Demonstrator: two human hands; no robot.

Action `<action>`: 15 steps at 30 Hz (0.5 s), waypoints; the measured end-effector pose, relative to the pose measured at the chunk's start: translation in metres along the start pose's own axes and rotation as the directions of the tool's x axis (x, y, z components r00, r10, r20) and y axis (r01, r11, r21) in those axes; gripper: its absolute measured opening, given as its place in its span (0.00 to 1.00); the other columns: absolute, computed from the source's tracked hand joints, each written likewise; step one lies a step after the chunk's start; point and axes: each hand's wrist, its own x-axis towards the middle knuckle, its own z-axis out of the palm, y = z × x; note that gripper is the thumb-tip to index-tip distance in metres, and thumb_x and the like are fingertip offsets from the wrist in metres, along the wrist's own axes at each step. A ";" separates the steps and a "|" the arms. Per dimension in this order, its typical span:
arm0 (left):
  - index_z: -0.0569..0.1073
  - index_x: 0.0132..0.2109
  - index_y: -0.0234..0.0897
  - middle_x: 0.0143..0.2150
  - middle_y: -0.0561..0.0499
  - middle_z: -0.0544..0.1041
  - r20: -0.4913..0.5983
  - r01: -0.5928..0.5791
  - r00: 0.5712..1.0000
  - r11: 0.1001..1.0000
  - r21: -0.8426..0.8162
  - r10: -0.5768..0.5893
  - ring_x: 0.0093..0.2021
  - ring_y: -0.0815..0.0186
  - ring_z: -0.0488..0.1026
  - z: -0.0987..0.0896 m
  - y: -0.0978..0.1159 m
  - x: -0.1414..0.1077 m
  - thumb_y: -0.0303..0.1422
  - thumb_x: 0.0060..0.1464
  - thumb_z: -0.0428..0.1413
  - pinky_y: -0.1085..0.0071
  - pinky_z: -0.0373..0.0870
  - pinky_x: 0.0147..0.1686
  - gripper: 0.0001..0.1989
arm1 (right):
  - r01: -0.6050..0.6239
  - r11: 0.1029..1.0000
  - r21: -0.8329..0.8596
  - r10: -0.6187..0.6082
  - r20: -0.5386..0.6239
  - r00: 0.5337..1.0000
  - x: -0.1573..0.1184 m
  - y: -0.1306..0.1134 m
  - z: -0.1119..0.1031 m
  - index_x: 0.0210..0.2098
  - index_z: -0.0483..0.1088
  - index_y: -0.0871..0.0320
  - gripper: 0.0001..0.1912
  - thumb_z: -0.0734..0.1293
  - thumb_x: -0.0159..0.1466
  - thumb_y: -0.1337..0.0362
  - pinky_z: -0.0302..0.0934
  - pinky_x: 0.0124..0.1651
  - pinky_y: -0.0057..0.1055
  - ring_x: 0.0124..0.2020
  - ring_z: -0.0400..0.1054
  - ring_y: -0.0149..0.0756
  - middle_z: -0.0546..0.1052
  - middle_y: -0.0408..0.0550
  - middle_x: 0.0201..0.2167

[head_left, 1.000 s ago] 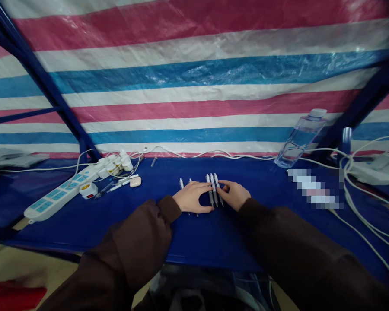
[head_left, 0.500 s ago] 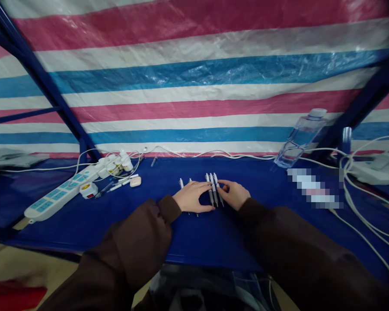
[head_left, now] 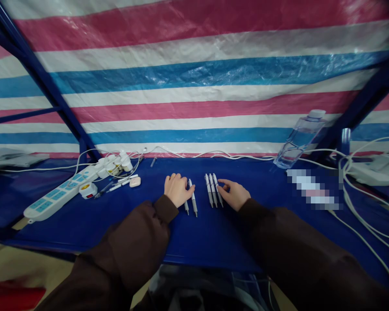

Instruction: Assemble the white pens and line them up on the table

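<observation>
Pens (head_left: pixel 213 190) lie side by side on the counter (head_left: pixel 94 229). With the left hand (head_left: pixel 178 189) curled and the right hand (head_left: pixel 233 194) loosely spread, neither visibly pinching, a stray knuckle could roll them.

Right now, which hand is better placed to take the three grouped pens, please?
Probably the right hand: its fingertips are at those three pens, while the left hand sits beside two other pens.

1. Soft, even light fills my view; I cannot tell its source.
2. Pale glare sits on the striped tarp (head_left: pixel 194 73) and plastic bottle (head_left: pixel 300 140).
3. Shadows beside my left hand (head_left: pixel 177 189) and right hand (head_left: pixel 234 194) stay faint.
4. The wide lens bends the blue uprights (head_left: pixel 42 82) near the edges.
5. A pixelated block (head_left: pixel 313 188) blurs part of the surface (head_left: pixel 116 229).
</observation>
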 end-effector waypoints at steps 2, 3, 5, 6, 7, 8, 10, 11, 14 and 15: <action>0.65 0.20 0.37 0.26 0.48 0.67 0.058 0.022 0.998 0.999 -0.032 -0.020 0.35 0.59 0.66 0.002 0.001 -0.002 0.48 0.48 0.52 0.62 0.57 0.36 0.20 | 0.010 1.000 0.004 -0.010 -0.009 1.000 0.000 0.001 0.000 0.45 0.70 0.53 0.18 0.60 0.57 0.57 0.54 0.28 0.26 0.28 0.68 0.33 0.75 0.42 0.25; 0.65 0.20 0.37 0.26 0.48 0.67 0.082 0.030 0.996 0.998 -0.048 -0.026 0.35 0.59 0.66 0.002 0.002 -0.002 0.48 0.48 0.52 0.63 0.58 0.36 0.20 | 0.009 1.000 0.005 -0.009 -0.009 1.000 0.000 0.001 0.001 0.45 0.70 0.53 0.18 0.60 0.57 0.57 0.54 0.28 0.26 0.28 0.68 0.33 0.75 0.42 0.25; 0.67 0.20 0.37 0.27 0.48 0.68 0.112 0.039 0.993 0.997 -0.065 -0.032 0.35 0.59 0.66 0.004 0.004 -0.003 0.49 0.46 0.53 0.63 0.59 0.35 0.20 | -0.003 1.000 0.003 0.003 -0.001 1.000 0.000 0.001 0.001 0.45 0.70 0.53 0.18 0.60 0.57 0.57 0.54 0.28 0.27 0.28 0.68 0.33 0.75 0.42 0.26; 0.67 0.21 0.37 0.28 0.48 0.68 0.120 0.041 0.992 0.997 -0.067 -0.033 0.35 0.59 0.66 0.005 0.004 -0.003 0.49 0.46 0.53 0.63 0.59 0.35 0.19 | -0.008 1.000 0.003 0.008 0.005 1.000 0.000 0.000 0.000 0.45 0.70 0.53 0.18 0.60 0.57 0.56 0.54 0.28 0.27 0.28 0.68 0.33 0.75 0.42 0.26; 0.68 0.21 0.37 0.28 0.48 0.68 0.127 0.043 0.991 0.997 -0.070 -0.034 0.35 0.59 0.67 0.005 0.004 -0.003 0.48 0.45 0.54 0.63 0.59 0.35 0.19 | -0.011 1.000 0.003 0.011 0.010 1.000 0.000 0.000 0.000 0.46 0.70 0.53 0.19 0.60 0.57 0.56 0.54 0.28 0.27 0.28 0.68 0.33 0.75 0.42 0.26; 0.68 0.21 0.37 0.29 0.47 0.68 0.136 0.047 0.990 0.996 -0.073 -0.036 0.35 0.59 0.67 0.006 0.004 -0.003 0.47 0.45 0.54 0.64 0.60 0.35 0.17 | -0.013 1.000 0.004 0.013 0.013 1.000 0.000 -0.001 0.000 0.46 0.70 0.53 0.19 0.60 0.57 0.57 0.54 0.28 0.27 0.28 0.68 0.33 0.75 0.42 0.26; 0.70 0.21 0.38 0.29 0.48 0.68 0.152 0.057 0.987 0.995 -0.088 -0.043 0.35 0.59 0.67 0.007 0.004 -0.002 0.44 0.45 0.55 0.64 0.60 0.36 0.15 | -0.018 1.000 0.006 0.018 0.022 1.000 -0.001 -0.002 -0.001 0.46 0.70 0.53 0.19 0.60 0.57 0.57 0.54 0.29 0.27 0.28 0.68 0.33 0.75 0.42 0.26; 0.70 0.21 0.38 0.29 0.48 0.68 0.159 0.062 0.986 0.993 -0.101 -0.046 0.35 0.59 0.67 0.007 0.003 -0.001 0.42 0.45 0.55 0.64 0.60 0.36 0.14 | -0.023 1.000 0.008 0.023 0.029 0.999 -0.001 -0.003 -0.001 0.46 0.70 0.53 0.19 0.60 0.57 0.57 0.54 0.29 0.27 0.29 0.68 0.33 0.75 0.42 0.26; 0.70 0.21 0.38 0.28 0.48 0.68 0.160 0.084 0.985 0.984 -0.157 -0.059 0.35 0.60 0.67 0.008 0.001 0.000 0.40 0.46 0.54 0.64 0.60 0.37 0.12 | -0.040 0.999 0.015 0.039 0.048 0.998 -0.002 -0.004 -0.003 0.46 0.69 0.53 0.19 0.60 0.57 0.57 0.54 0.30 0.27 0.30 0.68 0.34 0.75 0.42 0.27; 0.70 0.21 0.38 0.27 0.49 0.68 0.148 0.095 0.987 0.978 -0.185 -0.068 0.34 0.60 0.67 0.008 0.001 0.001 0.39 0.46 0.54 0.65 0.60 0.36 0.12 | -0.041 0.999 0.016 0.040 0.049 0.998 -0.001 -0.004 -0.003 0.47 0.69 0.53 0.20 0.60 0.57 0.57 0.54 0.30 0.27 0.30 0.68 0.34 0.75 0.42 0.27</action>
